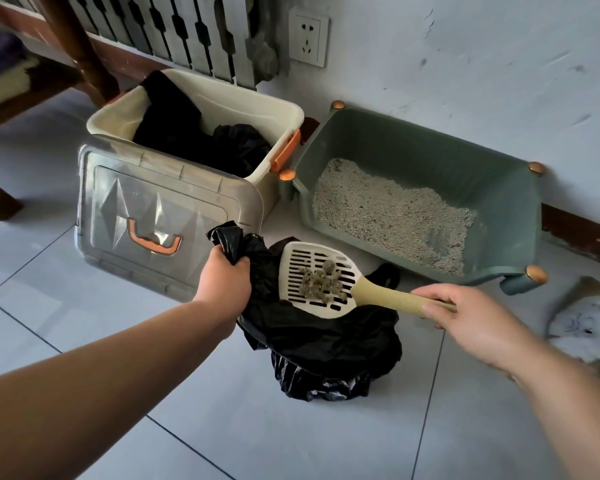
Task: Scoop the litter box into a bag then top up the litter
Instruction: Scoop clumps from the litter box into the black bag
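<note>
Gripped black bag (pixel 326 341) rim in left hand (pixel 224 282), litter scoop (pixel 291 271) handle in right hand (pixel 465 313). Needed a slow tip, low over the opening, to drop clumps (pixel 323 282) inside.

Both arms reach forward, left hand (pixel 224 282) fisted, right hand (pixel 465 313) curled closed.

Pale tiled floor (pixel 326 438), scuffed white wall (pixel 465 64), perhaps a radiator (pixel 187 32).
</note>
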Available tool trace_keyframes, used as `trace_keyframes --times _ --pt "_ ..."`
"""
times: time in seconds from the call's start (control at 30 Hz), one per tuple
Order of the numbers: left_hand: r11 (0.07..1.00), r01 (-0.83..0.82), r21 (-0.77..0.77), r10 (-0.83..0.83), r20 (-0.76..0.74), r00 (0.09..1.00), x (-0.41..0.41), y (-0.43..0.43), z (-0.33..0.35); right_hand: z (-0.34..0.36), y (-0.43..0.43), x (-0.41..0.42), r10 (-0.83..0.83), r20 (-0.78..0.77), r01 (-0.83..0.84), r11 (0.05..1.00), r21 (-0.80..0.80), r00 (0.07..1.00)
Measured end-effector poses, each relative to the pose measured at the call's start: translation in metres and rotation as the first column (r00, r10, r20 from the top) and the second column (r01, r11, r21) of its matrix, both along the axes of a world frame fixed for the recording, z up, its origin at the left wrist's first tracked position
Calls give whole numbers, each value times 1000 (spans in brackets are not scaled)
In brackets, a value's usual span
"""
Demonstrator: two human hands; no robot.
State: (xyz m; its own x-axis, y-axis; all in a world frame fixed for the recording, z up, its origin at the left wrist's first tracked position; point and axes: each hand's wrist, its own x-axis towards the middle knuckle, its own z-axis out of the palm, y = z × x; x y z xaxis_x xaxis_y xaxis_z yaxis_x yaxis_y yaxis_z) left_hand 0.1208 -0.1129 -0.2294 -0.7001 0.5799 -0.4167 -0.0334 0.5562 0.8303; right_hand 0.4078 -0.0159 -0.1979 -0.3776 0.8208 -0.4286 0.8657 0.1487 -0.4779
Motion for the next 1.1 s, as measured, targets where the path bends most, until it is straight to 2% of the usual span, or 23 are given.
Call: trace_keyframes --times 0.1,0.27,0.43,0.53,0.6,0.67,0.77,0.83,0.97,1.1 --pt "1000 -13 11 13 18 1000 1 0 0 8 -1 -5 68 90 -80 988 130 994" --pt "999 -19 33 18 26 1000 3 3 0 14 6 -9 48 -71 -22 943 331 996" --pt "999 7 34 -8 31 999 9 6 3 23 21 -3 -63 -115 93 956 279 991" --pt "999 33 32 -35 52 998 14 7 5 17 45 3 -200 -120 222 949 221 972" --pt "998 56 34 -58 62 996 18 9 5 6 69 8 -247 9 234 928 291 969" --pt "996 82 36 -85 69 994 22 10 6 -2 97 10 -237 219 155 929 335 946" --pt "993 114 31 -116 62 991 25 15 6 -3 140 1 -178 461 61 964 259 869" --pt "993 117 23 -119 72 990 25 17 5 -3 160 -8 -149 509 51 978 201 848" --pt "994 105 20 -106 88 990 23 18 0 -3 171 -19 -206 325 204 978 40 923" --pt "996 93 1 -93 104 990 25 14 -5 -22 167 -33 -276 197 308 939 -151 941"
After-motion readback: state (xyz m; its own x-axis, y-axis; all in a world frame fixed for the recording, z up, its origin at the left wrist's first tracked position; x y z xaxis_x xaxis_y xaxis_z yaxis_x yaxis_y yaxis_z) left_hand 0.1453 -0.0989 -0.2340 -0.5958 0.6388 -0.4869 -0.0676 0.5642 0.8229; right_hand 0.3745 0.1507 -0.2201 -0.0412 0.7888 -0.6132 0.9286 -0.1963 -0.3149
